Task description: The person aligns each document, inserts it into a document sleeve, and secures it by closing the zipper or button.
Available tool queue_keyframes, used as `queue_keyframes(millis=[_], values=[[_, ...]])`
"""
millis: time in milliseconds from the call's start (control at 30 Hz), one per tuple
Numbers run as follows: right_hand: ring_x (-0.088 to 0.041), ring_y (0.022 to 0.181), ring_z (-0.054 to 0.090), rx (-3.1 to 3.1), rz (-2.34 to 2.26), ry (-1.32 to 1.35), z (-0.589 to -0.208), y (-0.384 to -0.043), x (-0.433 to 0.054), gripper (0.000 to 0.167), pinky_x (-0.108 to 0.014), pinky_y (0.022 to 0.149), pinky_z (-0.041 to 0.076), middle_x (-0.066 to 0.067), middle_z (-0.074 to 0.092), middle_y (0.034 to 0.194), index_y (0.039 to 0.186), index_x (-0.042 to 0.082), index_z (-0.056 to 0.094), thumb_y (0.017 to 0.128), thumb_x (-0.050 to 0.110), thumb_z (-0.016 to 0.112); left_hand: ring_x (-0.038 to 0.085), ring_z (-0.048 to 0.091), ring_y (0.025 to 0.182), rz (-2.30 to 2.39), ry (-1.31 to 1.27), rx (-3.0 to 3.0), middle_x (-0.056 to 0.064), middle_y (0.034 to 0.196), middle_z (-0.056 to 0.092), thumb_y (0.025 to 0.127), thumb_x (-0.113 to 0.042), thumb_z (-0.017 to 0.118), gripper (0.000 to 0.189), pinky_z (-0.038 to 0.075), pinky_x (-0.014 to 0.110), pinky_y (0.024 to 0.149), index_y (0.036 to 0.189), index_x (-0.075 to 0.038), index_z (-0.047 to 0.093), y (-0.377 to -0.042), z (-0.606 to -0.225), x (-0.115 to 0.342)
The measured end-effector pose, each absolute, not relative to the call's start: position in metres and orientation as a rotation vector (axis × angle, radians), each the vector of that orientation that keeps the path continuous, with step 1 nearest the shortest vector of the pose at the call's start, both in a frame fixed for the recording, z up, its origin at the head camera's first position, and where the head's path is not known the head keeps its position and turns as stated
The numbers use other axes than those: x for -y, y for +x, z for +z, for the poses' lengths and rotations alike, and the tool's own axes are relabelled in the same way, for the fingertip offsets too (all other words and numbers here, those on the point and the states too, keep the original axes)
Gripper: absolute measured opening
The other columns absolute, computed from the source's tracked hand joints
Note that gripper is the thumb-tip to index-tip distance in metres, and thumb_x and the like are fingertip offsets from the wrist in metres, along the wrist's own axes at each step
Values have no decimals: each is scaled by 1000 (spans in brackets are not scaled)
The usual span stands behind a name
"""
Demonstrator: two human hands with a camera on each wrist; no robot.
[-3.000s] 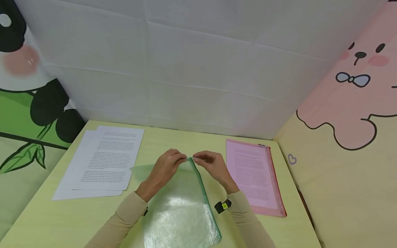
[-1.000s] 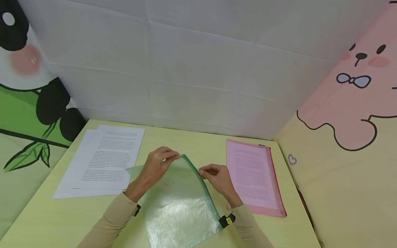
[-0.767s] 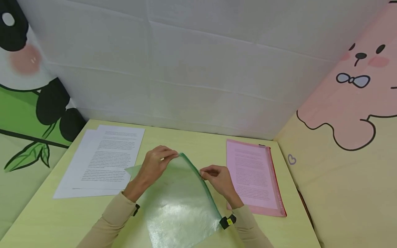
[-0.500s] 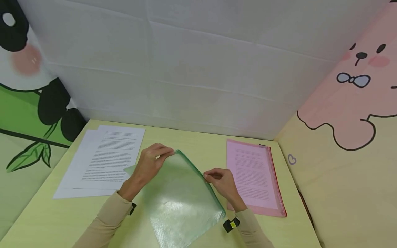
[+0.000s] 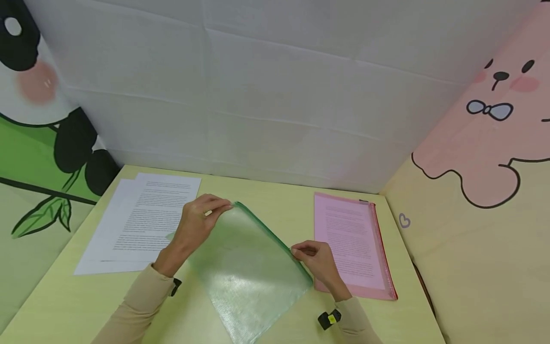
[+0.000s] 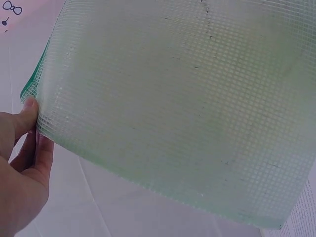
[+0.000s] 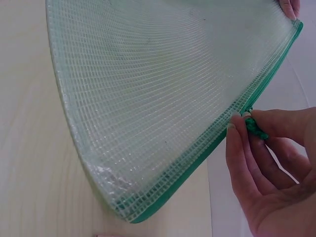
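A translucent green mesh zip pouch is held up at a slant over the table, its darker green zip edge stretched between both hands. My left hand pinches the far end of that edge between thumb and fingers; in the left wrist view the pouch's mesh face hangs beside the thumb. My right hand is lower along the zip, past its middle. In the right wrist view, its thumb and fingers pinch a small green zip pull. I see no paper inside the pouch.
Overlapping printed sheets lie at the table's left, partly behind the left hand. A pink zip pouch with a printed page in it lies on the right. A white wall stands behind the pale yellow table.
The right hand has slid down along the zip, toward the near right, with the zip pull. The left hand has moved left and slightly up with the far corner, so the pouch slants more.
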State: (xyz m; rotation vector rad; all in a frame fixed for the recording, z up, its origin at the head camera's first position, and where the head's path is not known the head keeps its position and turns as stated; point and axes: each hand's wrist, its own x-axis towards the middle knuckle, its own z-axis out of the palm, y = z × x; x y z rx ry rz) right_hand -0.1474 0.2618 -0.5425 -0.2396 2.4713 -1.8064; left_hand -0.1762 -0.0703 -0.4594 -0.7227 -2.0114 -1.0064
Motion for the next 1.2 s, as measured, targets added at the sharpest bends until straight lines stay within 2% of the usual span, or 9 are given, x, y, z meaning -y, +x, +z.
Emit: queue_keyframes(millis=[300, 600, 933, 1200], values=[[-25, 83, 76, -2501, -1768, -232, -545, -145, -271, 12, -30, 75, 61, -14, 77, 94, 99, 0, 78, 91, 9, 79, 24, 70, 71, -994, -696, 2001, 11, 82, 73, 71, 12, 86, 21, 53, 22, 62, 89, 4, 80, -178, -455, 80], [-26, 81, 76, -2507, -1759, -192, -550, -141, -282, 10, -32, 76, 61, -15, 76, 91, 98, -1, 78, 91, 6, 78, 25, 70, 71, -1004, -661, 2015, 14, 82, 73, 71, 13, 85, 21, 51, 14, 64, 89, 6, 79, -178, -452, 88], [-38, 83, 74, -2528, -1777, -150, -557, -140, -295, 12, -39, 76, 62, -17, 76, 90, 98, -3, 77, 91, 6, 77, 27, 71, 74, -1020, -582, 2026, 11, 84, 75, 74, 11, 84, 17, 47, 7, 74, 89, 4, 80, -179, -449, 101], [-42, 83, 74, -2525, -1769, -171, -562, -139, -305, 9, -40, 74, 62, -18, 76, 89, 96, -4, 77, 91, 3, 77, 27, 71, 72, -1004, -549, 2021, 11, 82, 75, 75, 9, 85, 15, 46, 7, 73, 88, 4, 80, -177, -446, 108]])
